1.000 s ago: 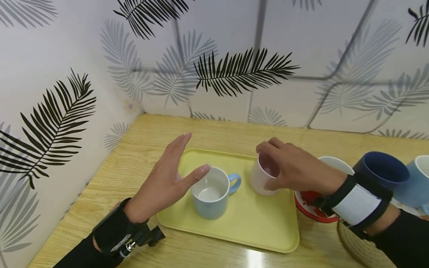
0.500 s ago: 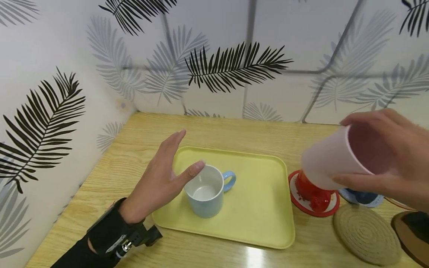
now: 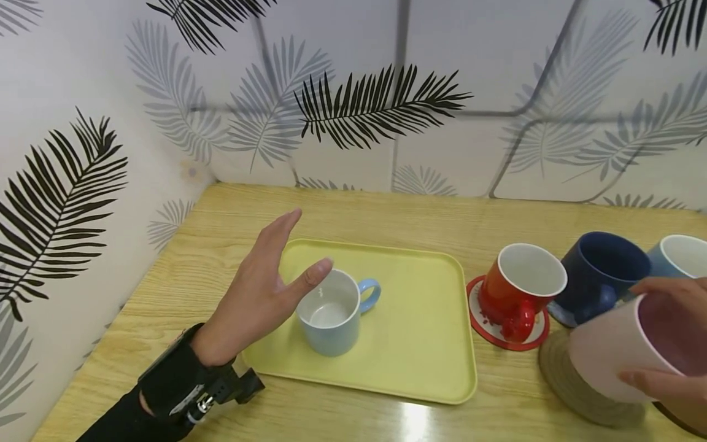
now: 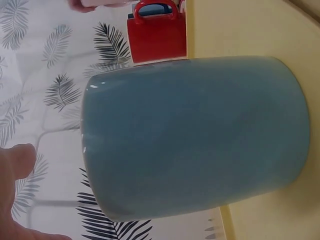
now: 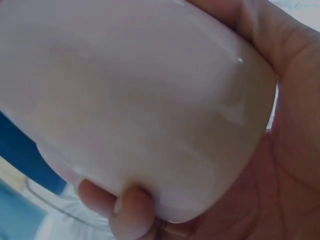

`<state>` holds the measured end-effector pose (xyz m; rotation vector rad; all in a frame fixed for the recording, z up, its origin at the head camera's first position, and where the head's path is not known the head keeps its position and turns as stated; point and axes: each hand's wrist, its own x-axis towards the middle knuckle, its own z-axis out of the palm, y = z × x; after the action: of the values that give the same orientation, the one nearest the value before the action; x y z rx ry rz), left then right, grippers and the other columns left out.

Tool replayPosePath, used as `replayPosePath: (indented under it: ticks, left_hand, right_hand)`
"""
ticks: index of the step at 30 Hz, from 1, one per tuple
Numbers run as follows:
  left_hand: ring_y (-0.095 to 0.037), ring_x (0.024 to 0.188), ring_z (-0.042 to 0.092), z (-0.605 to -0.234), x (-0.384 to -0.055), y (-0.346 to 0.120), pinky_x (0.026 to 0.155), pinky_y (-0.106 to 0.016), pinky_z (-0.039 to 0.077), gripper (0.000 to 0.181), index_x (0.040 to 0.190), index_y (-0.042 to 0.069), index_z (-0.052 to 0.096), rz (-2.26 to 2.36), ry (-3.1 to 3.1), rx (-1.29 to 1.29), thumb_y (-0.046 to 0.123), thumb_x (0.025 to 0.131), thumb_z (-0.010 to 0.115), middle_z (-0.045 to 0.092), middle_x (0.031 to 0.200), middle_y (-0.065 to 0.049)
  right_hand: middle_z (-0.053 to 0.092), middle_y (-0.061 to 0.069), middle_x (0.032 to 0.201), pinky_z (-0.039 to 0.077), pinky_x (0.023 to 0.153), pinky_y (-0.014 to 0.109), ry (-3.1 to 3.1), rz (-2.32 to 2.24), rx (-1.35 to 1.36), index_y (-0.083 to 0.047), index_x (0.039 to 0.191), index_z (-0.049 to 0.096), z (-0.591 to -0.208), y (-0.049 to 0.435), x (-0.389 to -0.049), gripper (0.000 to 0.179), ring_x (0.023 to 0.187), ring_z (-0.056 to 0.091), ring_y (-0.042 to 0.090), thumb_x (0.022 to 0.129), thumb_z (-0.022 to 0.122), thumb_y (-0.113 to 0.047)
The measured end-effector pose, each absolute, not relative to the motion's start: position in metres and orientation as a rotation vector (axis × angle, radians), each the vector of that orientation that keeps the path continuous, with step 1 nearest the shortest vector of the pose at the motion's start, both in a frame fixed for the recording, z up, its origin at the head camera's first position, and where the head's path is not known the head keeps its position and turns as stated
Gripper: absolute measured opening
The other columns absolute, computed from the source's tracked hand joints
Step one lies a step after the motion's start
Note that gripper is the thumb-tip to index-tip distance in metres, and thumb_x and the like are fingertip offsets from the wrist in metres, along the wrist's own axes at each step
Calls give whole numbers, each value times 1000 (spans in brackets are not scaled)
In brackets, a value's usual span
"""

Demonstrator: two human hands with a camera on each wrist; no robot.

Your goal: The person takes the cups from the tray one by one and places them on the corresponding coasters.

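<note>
A light blue mug (image 3: 331,334) with a white inside stands upright on the yellow tray (image 3: 414,374), its handle facing right. My left hand (image 3: 259,294) hovers at the mug's left side, thumb and fingers spread apart; in the left wrist view a gap separates the fingers from the mug (image 4: 195,140). Off the tray to the right, my right hand (image 5: 292,150) grips a pale pink mug (image 3: 607,356) round its rim end. That mug is tilted, its mouth towards the right, above a round woven coaster (image 3: 563,380). Part of the right hand lies outside the head view.
Right of the tray, a red mug (image 3: 505,294) stands on a red-rimmed coaster (image 3: 480,325). Beside it are a dark blue mug (image 3: 588,276) and another light blue mug (image 3: 665,261). A brown coaster edge shows at the lower right. The patterned wall (image 3: 353,166) bounds the table behind.
My right hand has lifted the pink mug off the tray and carried it right, past the red mug, to over the woven coaster. The left hand keeps its place by the light blue mug.
</note>
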<state>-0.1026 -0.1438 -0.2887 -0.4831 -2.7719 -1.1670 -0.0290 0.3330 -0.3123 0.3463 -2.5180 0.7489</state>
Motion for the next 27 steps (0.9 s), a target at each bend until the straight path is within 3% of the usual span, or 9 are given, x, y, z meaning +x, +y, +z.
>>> replayPosePath:
  ticks: [4,6,9,11,14,18,24,27]
  left_hand:
    - [-28,151,22,-287,-102,-144,116,-61,26,86,162,16,20,-1171,-2767,-483,53,96,62,20,165,-6]
    - [-28,151,22,-286,-101,-143,116,-60,26,86,162,16,20,-1177,-2767,-482,52,96,63,21,165,-6]
    - [-28,151,23,-285,-100,-143,116,-60,26,86,162,16,21,-1174,-2770,-479,53,96,63,21,165,-6]
    - [-28,151,23,-285,-100,-142,116,-60,26,86,162,16,21,-1173,-2771,-480,53,96,63,22,165,-7]
    - [-28,150,24,-284,-99,-141,115,-60,27,85,162,18,20,-1176,-2773,-480,53,96,63,22,165,-6]
    - [-28,151,22,-283,-98,-140,115,-61,26,85,162,18,20,-1183,-2774,-493,52,97,62,21,165,-6]
    - [-27,151,22,-282,-98,-137,116,-61,26,85,162,18,20,-1196,-2773,-501,52,97,63,21,165,-5]
    - [-27,151,22,-282,-99,-136,116,-59,26,86,162,18,20,-1200,-2778,-512,52,96,64,22,165,-5]
  right_hand:
    - [55,-4,108,24,79,10,-2547,647,394,-3,113,60,-322,326,-28,99,101,31,-14,20,94,-11]
    - [57,13,102,32,72,15,-2614,550,385,-4,112,60,-325,325,-27,100,100,42,-2,21,98,-18]
    - [55,25,104,46,66,33,-2762,428,289,-3,116,57,-327,324,-27,101,95,53,26,29,101,-28]
    - [54,29,106,46,64,46,-2818,384,238,-1,118,56,-327,322,-26,100,87,52,45,34,102,-30]
    - [52,32,109,46,69,61,-2867,360,180,1,120,53,-326,319,-28,99,89,52,51,39,101,-31]
    - [51,35,110,46,69,64,-2883,360,146,4,121,52,-326,317,-30,97,89,53,54,44,99,-32]
    - [54,34,105,43,60,47,-2799,389,182,3,119,55,-332,319,-28,95,81,56,53,41,98,-29]
    - [53,34,106,45,60,52,-2801,366,180,2,121,54,-334,319,-29,96,78,56,53,43,98,-31]
